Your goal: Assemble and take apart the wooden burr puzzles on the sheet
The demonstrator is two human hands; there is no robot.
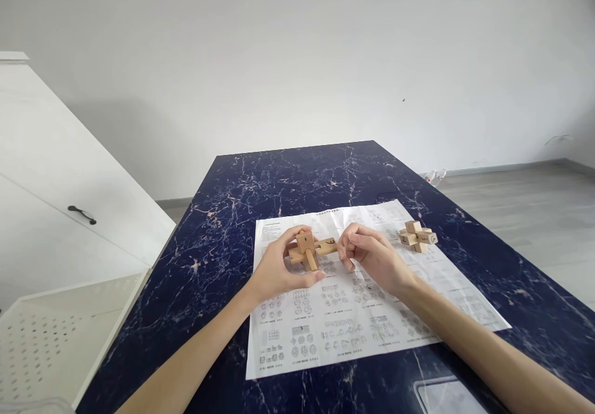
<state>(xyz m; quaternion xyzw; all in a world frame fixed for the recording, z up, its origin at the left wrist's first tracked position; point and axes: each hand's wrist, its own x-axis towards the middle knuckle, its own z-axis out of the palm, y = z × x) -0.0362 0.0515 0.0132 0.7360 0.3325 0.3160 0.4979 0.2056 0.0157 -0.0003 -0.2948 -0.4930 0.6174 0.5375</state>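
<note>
My left hand (274, 268) is closed around a wooden interlocking puzzle (305, 243), thumb below and fingers behind it. The puzzle is built of crossed light-brown bars with dark marks, and one bar reaches out to the right. Close by the tip of that bar is my right hand (372, 256), its fingers curled in and its thumb against them. Whether it touches the bar or pinches something small is hidden. Beneath both hands lies a printed instruction sheet (334, 352) with rows of small puzzle drawings.
A second wooden puzzle (418, 237), paler, stands on the sheet's right side. The table (288, 178) is dark blue with a marble pattern. A flat, phone-like object (449, 395) lies at the near edge. A white cabinet (69, 172) is on the left.
</note>
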